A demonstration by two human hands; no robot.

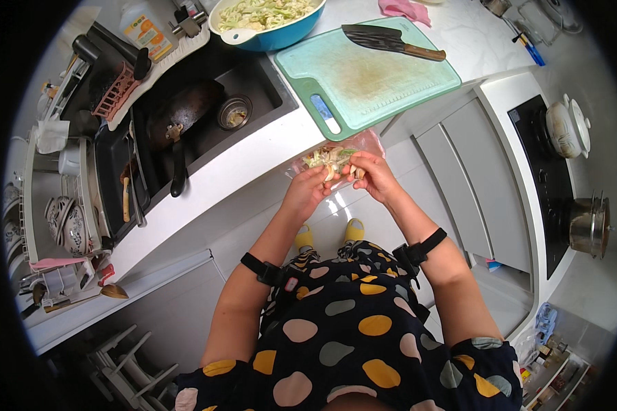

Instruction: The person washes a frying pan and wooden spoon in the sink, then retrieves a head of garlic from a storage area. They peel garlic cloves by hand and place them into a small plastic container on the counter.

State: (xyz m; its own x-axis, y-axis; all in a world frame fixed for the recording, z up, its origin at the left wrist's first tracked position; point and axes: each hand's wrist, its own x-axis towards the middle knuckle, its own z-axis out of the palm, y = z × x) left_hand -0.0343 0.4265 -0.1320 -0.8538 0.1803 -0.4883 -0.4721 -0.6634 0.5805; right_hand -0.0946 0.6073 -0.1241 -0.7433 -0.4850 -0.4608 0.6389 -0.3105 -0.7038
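My left hand (307,191) pinches a garlic clove (330,172) between thumb and fingers. Close beside it, my right hand (376,177) holds more garlic (359,173), partly covered by the fingertips. Under both hands, past the counter's front edge, a clear plastic bag (375,145) with a pinkish tint gapes around vegetable scraps (325,155). On the counter ahead lies a green cutting board (391,77), its handle end jutting over the edge. A cleaver (375,39) with a wooden handle rests across the board's far right part.
Cauliflower pieces fill a blue colander (293,35) behind the board. The dark sink (259,85) at left holds a wok (185,115) and a drain strainer (234,113). On the right, a white pot (565,128) and a steel pot (588,226) stand on the black cooktop (537,190).
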